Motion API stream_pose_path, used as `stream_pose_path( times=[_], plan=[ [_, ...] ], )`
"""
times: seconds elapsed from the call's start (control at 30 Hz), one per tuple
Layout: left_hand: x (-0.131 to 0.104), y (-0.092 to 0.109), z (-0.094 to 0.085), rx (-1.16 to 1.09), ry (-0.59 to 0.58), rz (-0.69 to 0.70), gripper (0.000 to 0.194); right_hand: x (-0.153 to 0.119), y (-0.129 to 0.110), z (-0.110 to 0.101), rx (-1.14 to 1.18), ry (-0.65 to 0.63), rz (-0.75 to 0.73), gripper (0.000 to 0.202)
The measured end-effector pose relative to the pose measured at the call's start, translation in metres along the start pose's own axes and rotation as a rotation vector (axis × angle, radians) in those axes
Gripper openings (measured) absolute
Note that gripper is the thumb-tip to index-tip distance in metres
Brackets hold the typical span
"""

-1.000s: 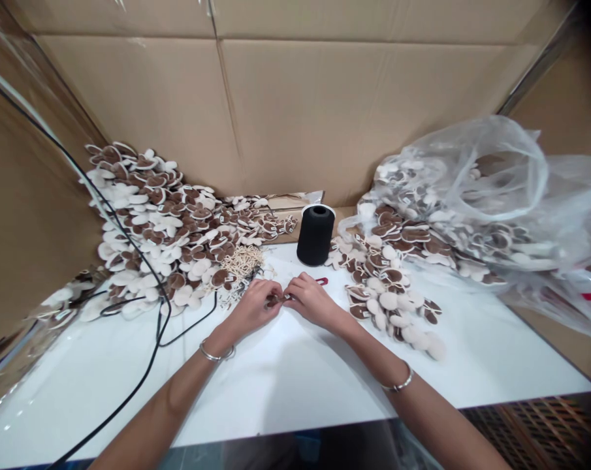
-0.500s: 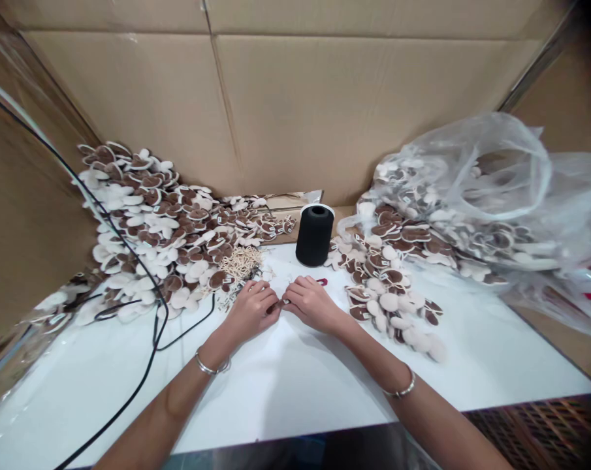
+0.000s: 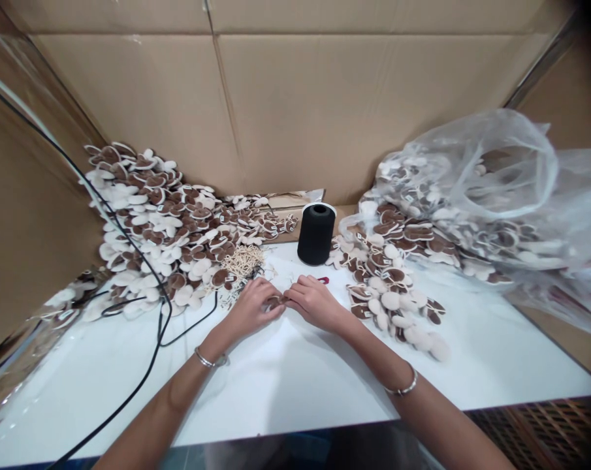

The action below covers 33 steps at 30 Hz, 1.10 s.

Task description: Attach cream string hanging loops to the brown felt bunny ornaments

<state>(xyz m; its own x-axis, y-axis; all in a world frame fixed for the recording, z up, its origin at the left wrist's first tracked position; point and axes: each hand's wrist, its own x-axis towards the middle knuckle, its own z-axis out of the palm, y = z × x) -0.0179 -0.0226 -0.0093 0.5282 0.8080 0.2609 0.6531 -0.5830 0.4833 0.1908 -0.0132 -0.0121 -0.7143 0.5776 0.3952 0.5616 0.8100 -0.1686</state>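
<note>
My left hand [image 3: 252, 304] is closed around a small brown piece [image 3: 274, 301], mostly covered by the fingers. Its kind does not show. The fingertips of my right hand [image 3: 313, 303] are pinched at the piece's right edge, and both hands meet low over the white table [image 3: 305, 378]. Beside my left hand lie a heap of cream cord loops [image 3: 245, 260] and small dark bits. Just past my right hand is a small red object [image 3: 323, 280]. A black thread cone [image 3: 317, 236] stands upright behind the hands.
Brown-and-white fabric pieces with rounded lobes form a large pile [image 3: 162, 222] at left and a smaller pile [image 3: 393, 287] at right. A clear plastic bag [image 3: 505, 170] holds more. A black cable [image 3: 143, 365] crosses the left side. Cardboard walls [image 3: 373, 98] enclose the table.
My left hand has opened out slightly around the brown piece, so more of it shows between the fingers. My right hand stays pinched beside it. The view has shifted slightly.
</note>
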Motion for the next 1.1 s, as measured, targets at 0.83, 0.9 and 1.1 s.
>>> stream_pose_path(
  times=[0.83,0.9,1.1],
  plan=[
    [0.000,-0.028,-0.004,-0.158,0.303,-0.189,0.029,-0.004,0.011,0.002,0.126,0.273,0.186,0.009],
    [0.006,-0.021,-0.009,-0.026,0.352,-0.109,0.028,-0.003,0.011,0.004,0.144,0.265,0.169,0.007],
    [0.085,0.034,-0.043,0.030,0.344,0.179,0.038,-0.001,0.006,0.007,0.205,0.202,0.113,0.008]
  ],
)
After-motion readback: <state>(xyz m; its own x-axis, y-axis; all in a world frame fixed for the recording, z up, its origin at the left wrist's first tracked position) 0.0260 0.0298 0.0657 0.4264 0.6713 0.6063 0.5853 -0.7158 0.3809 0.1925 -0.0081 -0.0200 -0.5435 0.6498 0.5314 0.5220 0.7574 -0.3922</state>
